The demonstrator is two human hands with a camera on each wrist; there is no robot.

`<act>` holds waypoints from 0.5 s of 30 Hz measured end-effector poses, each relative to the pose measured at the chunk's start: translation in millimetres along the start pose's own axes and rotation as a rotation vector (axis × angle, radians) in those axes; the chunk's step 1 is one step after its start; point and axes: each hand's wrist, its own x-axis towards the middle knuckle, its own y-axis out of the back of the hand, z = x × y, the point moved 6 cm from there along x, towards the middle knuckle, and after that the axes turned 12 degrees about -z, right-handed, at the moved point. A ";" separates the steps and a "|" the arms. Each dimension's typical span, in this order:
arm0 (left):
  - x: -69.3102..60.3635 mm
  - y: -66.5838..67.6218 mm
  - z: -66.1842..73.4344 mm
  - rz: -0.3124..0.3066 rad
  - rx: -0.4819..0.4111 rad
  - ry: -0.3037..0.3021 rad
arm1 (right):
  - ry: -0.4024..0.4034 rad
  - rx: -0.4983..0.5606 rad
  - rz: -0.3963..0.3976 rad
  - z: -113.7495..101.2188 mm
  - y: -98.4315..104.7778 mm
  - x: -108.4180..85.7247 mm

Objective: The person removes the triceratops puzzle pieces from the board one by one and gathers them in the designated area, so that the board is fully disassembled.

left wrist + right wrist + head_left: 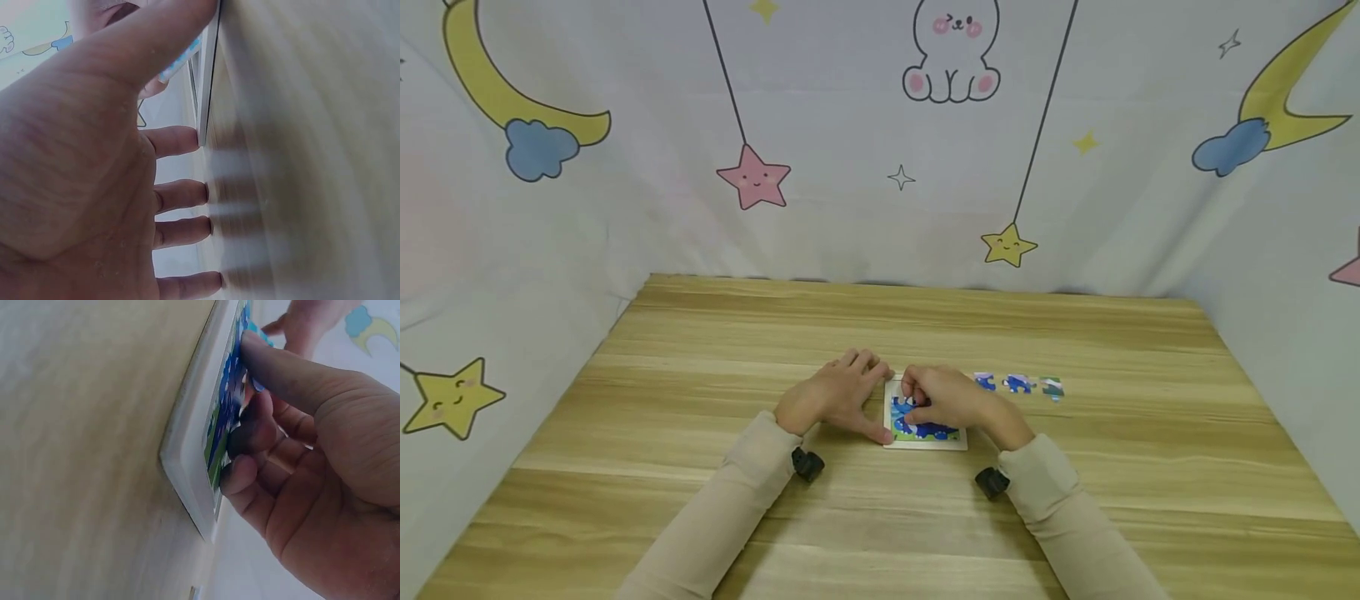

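Note:
A white-framed puzzle board [925, 446] with a blue dinosaur picture lies flat between the hands. The left hand [842, 396] spans the board's left side, thumb at the lower left corner and index finger at the upper one. In the left wrist view, the left hand [94, 144] has its fingers spread, the index tip touching the board's frame [209, 81]. Over the picture, the right hand [951, 398] pinches a light-blue puzzle piece [259, 334] between thumb and fingers. The right hand's [325, 437] other fingers are curled, close to the picture; part of the picture is hidden beneath.
Three loose puzzle pieces lie in a row right of the board: one [984, 382], another [1018, 383] and a green-and-blue one [1052, 387]. The wooden table [880, 517] is bordered by a printed white cloth [850, 225] behind and at the sides.

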 end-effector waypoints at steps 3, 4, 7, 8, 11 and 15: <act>-1.6 0.8 -0.3 -0.005 -0.003 0.005 | 0.012 0.008 0.001 -0.5 1.2 0.6; -2.1 0.8 -0.6 -0.008 -0.002 0.009 | 0.021 0.022 -0.001 -0.3 2.0 0.6; -4.2 2.4 -0.3 -0.012 -0.007 0.007 | 0.056 0.077 -0.015 1.5 4.8 0.3; -4.3 2.5 -0.7 -0.013 -0.011 0.007 | 0.065 0.095 -0.020 2.2 5.6 0.0; -3.4 1.6 -1.9 -0.023 -0.015 0.004 | 0.081 0.123 -0.035 3.7 6.2 0.4; 0.2 0.0 -1.6 -0.028 -0.011 -0.004 | 0.074 0.074 -0.029 2.1 4.6 -0.5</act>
